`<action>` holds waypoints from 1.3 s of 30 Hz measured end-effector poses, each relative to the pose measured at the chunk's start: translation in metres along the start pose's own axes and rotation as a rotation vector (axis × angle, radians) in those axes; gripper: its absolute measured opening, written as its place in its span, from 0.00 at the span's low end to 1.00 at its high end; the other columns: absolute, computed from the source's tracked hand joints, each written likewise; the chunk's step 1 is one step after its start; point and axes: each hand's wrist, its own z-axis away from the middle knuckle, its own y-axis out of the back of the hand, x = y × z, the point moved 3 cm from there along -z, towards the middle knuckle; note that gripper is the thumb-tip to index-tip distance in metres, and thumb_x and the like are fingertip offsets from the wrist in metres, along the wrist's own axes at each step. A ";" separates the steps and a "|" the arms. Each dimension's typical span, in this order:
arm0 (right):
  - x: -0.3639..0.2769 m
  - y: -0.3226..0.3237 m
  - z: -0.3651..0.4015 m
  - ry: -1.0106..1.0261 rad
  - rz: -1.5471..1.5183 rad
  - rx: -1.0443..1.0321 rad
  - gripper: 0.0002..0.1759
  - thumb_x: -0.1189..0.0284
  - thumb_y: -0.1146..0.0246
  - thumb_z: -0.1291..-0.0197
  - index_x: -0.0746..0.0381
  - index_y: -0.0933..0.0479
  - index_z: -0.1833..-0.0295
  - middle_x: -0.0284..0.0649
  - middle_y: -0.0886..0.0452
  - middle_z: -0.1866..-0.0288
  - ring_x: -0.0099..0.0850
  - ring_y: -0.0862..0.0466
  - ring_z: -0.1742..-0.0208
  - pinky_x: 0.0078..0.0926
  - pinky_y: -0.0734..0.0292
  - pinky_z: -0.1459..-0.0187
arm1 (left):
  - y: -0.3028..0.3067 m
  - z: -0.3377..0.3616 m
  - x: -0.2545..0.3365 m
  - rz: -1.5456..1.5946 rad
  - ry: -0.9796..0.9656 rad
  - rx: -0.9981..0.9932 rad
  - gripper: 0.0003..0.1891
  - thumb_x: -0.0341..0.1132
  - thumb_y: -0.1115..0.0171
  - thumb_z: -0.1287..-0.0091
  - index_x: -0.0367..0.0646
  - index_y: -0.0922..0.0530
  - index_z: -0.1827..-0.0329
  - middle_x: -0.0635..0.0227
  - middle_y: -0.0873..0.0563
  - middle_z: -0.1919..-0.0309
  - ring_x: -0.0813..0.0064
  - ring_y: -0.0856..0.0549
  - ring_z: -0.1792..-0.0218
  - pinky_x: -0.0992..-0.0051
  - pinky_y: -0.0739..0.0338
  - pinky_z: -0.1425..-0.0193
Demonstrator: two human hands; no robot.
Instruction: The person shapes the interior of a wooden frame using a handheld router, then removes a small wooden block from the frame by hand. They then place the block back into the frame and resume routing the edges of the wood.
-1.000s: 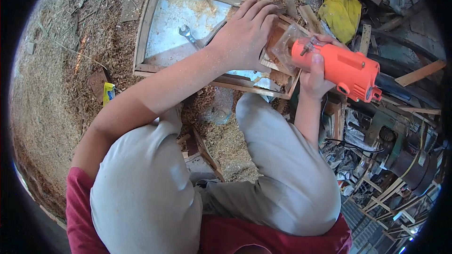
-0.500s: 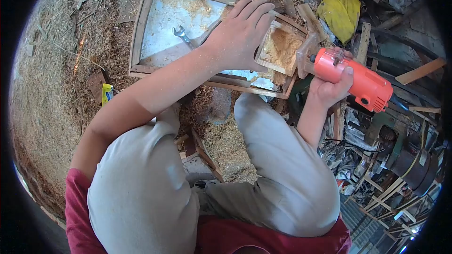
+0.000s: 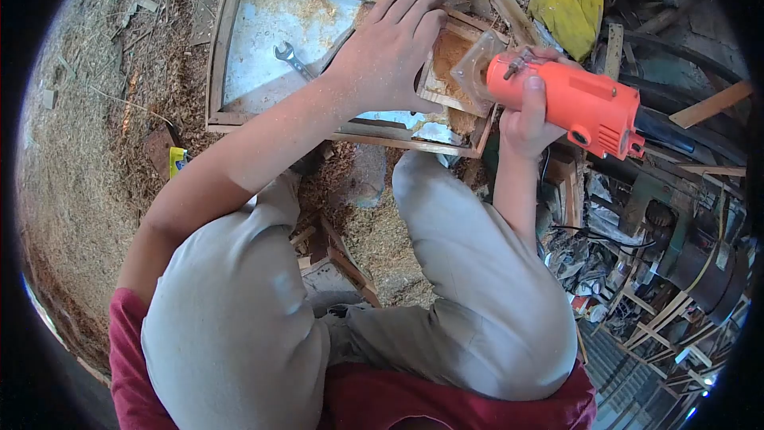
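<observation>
An orange trim router with a see-through base plate is gripped in my right hand. The base overlaps the right part of a small wooden piece with wood dust on its face; the bit is hidden. My left hand lies against the left side of that piece, fingers stretched and apart, thumb toward me. Beneath is a wooden-framed tray with a pale, dusty bottom. A wrench rests in the tray, left of my left hand, its lower end hidden by my forearm.
Sawdust and shavings cover the ground at left. A yellow cloth lies at upper right, beside wood strips. Further right are a loose board and machinery. A yellow packet lies below the tray's left end.
The router has moved left and slightly up, its base now further over the wooden piece. The tray and my left hand appear shifted a little left in view.
</observation>
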 end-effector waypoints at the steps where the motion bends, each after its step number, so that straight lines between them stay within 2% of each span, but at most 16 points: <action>1: -0.002 -0.006 0.001 0.015 -0.011 -0.010 0.35 0.75 0.32 0.41 0.60 0.38 0.30 0.51 0.21 0.45 0.44 0.16 0.46 0.49 0.15 0.42 | 0.000 0.000 0.000 -0.006 0.000 -0.001 0.61 0.70 0.20 0.54 0.30 0.33 0.27 0.48 0.29 0.24 0.49 0.34 0.18 0.48 0.49 0.09; 5: 0.001 -0.005 0.001 0.000 0.038 -0.069 0.38 0.77 0.33 0.42 0.59 0.41 0.28 0.52 0.21 0.45 0.45 0.15 0.47 0.48 0.15 0.43 | 0.000 0.000 0.000 -0.026 -0.005 0.036 0.58 0.67 0.20 0.55 0.28 0.28 0.30 0.50 0.26 0.26 0.52 0.34 0.19 0.51 0.49 0.10; 8: 0.000 -0.007 -0.001 -0.015 0.038 -0.045 0.37 0.77 0.33 0.42 0.60 0.41 0.28 0.53 0.21 0.45 0.46 0.14 0.49 0.49 0.15 0.43 | 0.001 0.000 0.001 0.005 -0.005 0.060 0.58 0.66 0.19 0.55 0.27 0.28 0.30 0.50 0.26 0.26 0.52 0.33 0.19 0.51 0.49 0.09; 11: -0.001 -0.010 -0.003 0.026 0.049 -0.052 0.37 0.77 0.33 0.42 0.60 0.41 0.29 0.54 0.21 0.45 0.45 0.14 0.50 0.49 0.15 0.42 | 0.000 -0.001 0.000 -0.036 -0.007 -0.010 0.62 0.72 0.22 0.54 0.27 0.32 0.28 0.49 0.29 0.23 0.50 0.35 0.18 0.49 0.49 0.09; 14: -0.001 -0.012 -0.004 -0.028 0.060 -0.059 0.35 0.77 0.34 0.43 0.61 0.40 0.30 0.54 0.21 0.45 0.45 0.14 0.50 0.48 0.15 0.42 | -0.002 0.000 -0.001 -0.029 -0.006 -0.004 0.61 0.73 0.22 0.54 0.28 0.31 0.29 0.49 0.29 0.24 0.51 0.35 0.18 0.49 0.49 0.09; 20: 0.001 -0.012 -0.003 -0.004 0.039 -0.026 0.33 0.76 0.34 0.45 0.64 0.38 0.33 0.54 0.21 0.46 0.45 0.14 0.51 0.49 0.14 0.43 | -0.004 0.000 -0.002 -0.034 0.001 0.004 0.61 0.70 0.20 0.56 0.28 0.30 0.30 0.48 0.28 0.25 0.51 0.35 0.18 0.49 0.49 0.09; 32: 0.007 -0.013 -0.002 -0.023 -0.009 -0.044 0.34 0.76 0.33 0.43 0.64 0.37 0.32 0.53 0.21 0.46 0.46 0.14 0.50 0.49 0.14 0.43 | -0.006 0.000 -0.003 0.008 0.010 0.048 0.58 0.64 0.18 0.56 0.28 0.30 0.29 0.48 0.28 0.25 0.52 0.34 0.18 0.49 0.49 0.09; 39: -0.002 -0.018 -0.004 -0.043 0.006 0.003 0.32 0.77 0.33 0.43 0.65 0.36 0.33 0.53 0.20 0.47 0.46 0.14 0.50 0.50 0.14 0.41 | -0.003 0.000 -0.003 0.005 0.011 0.022 0.57 0.64 0.18 0.56 0.29 0.29 0.31 0.49 0.28 0.25 0.51 0.34 0.19 0.49 0.48 0.10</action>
